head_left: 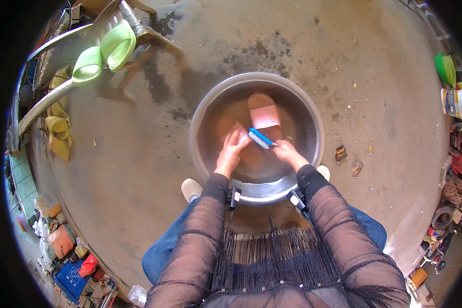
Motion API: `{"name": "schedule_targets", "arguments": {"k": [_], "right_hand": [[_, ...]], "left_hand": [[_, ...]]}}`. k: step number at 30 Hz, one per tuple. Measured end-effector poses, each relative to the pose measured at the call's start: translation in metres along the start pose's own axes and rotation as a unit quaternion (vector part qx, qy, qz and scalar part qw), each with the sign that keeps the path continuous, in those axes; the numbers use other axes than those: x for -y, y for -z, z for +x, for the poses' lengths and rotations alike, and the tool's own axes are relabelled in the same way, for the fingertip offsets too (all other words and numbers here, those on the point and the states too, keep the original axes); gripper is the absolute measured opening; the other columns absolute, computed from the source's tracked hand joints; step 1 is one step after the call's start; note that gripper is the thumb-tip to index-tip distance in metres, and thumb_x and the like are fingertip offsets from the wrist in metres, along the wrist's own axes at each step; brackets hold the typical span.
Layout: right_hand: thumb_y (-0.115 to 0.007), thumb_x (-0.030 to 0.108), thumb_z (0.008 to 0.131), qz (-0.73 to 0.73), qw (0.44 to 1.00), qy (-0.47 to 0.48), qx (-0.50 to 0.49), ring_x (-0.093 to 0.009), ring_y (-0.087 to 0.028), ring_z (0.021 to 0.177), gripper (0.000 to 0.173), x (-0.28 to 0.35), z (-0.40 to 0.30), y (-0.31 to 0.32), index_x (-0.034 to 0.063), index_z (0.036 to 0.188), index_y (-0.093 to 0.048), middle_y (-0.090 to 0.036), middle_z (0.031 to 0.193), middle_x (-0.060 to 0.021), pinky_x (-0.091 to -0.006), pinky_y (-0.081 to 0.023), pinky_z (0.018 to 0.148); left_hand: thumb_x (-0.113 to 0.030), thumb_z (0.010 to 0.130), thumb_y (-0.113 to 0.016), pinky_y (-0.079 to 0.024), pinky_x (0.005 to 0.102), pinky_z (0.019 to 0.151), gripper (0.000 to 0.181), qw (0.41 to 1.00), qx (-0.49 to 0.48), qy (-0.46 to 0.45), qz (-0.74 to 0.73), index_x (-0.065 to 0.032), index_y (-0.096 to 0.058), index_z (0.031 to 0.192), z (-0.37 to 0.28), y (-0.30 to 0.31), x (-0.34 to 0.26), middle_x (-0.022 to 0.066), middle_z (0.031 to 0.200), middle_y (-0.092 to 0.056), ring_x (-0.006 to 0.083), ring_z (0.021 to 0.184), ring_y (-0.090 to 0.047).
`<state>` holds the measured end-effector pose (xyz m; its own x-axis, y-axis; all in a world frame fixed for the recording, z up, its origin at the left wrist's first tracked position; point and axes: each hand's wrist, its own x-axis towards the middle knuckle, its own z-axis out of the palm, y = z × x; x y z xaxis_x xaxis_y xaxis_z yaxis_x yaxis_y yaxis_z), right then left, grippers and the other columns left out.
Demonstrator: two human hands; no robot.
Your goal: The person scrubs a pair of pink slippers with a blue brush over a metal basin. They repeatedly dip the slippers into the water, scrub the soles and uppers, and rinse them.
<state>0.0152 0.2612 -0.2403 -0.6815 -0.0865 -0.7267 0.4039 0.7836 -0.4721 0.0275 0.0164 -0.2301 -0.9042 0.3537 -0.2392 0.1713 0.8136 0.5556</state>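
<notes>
A large round metal basin (254, 195) stands on the floor between my feet, holding murky brownish water. My left hand (232, 147) grips a pink slide sandal (243, 131) that is partly under the water; its sole is hard to make out. In my right hand (287, 151) is the handle of a blue scrubbing brush (261, 138) with pale bristles, its head beside the strap of that sandal. A second pink slide sandal (264, 116) rests in the far part of the basin, toe end away from me.
Two light green slide sandals (117, 44) sit on a wooden chair (154, 36) at the upper left. Wet patches mark the concrete floor (369, 96) beyond the basin. Along the left edge lies clutter with a blue bin (70, 279); tubs such as a white bucket (453, 103) line the right.
</notes>
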Motion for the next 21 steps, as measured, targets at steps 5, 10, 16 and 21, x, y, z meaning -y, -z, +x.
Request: {"name": "schedule_targets", "arguments": {"k": [5,10,16,21], "right_hand": [[-0.063,0.029,0.092,0.092,0.991,-0.025,0.091,-0.023,-0.066,0.084,0.031,0.006,-0.012,-0.024,0.0025,0.104,-0.072,-0.071,0.094,-0.0124,-0.0376,-0.051,0.078],[-0.062,0.031,0.095,0.175,0.966,-0.079,0.174,-0.021,-0.065,0.072,0.029,0.033,-0.043,-0.027,0.0036,0.097,-0.072,-0.070,0.089,-0.0112,-0.0360,-0.052,0.061],[-0.059,0.027,0.098,0.118,0.969,-0.045,0.212,-0.021,-0.069,0.069,0.030,0.059,-0.074,0.016,-0.0002,0.096,-0.070,-0.070,0.076,-0.0096,-0.0348,-0.055,0.060],[-0.053,0.033,0.101,-0.059,0.985,0.131,0.097,-0.031,-0.071,0.076,0.043,0.113,-0.117,0.074,-0.0048,0.088,-0.069,-0.073,0.086,-0.0192,-0.0423,-0.054,0.064]], "left_hand": [[-0.002,0.079,-0.070,-0.033,0.0447,0.115,0.072,0.854,-0.396,0.276,-0.193,-0.0013,-0.037,0.143,-0.014,-0.040,-0.010,0.0237,0.146,-0.040,0.0397,0.138,-0.037],[-0.027,0.094,-0.064,-0.054,0.0401,0.080,0.043,0.660,-0.110,0.510,-0.541,0.0024,-0.056,0.124,-0.026,-0.049,-0.004,0.0131,0.106,-0.065,0.0257,0.094,-0.064],[-0.018,0.102,-0.044,-0.052,0.0521,0.097,0.037,0.595,-0.071,0.397,-0.696,0.0005,-0.047,0.134,-0.036,-0.013,-0.020,0.0156,0.124,-0.063,0.0338,0.111,-0.064],[-0.022,0.102,-0.036,-0.052,0.0532,0.097,0.039,0.565,-0.061,0.372,-0.734,-0.0008,-0.050,0.133,-0.021,0.050,-0.035,0.0169,0.122,-0.064,0.0353,0.108,-0.065]]}}
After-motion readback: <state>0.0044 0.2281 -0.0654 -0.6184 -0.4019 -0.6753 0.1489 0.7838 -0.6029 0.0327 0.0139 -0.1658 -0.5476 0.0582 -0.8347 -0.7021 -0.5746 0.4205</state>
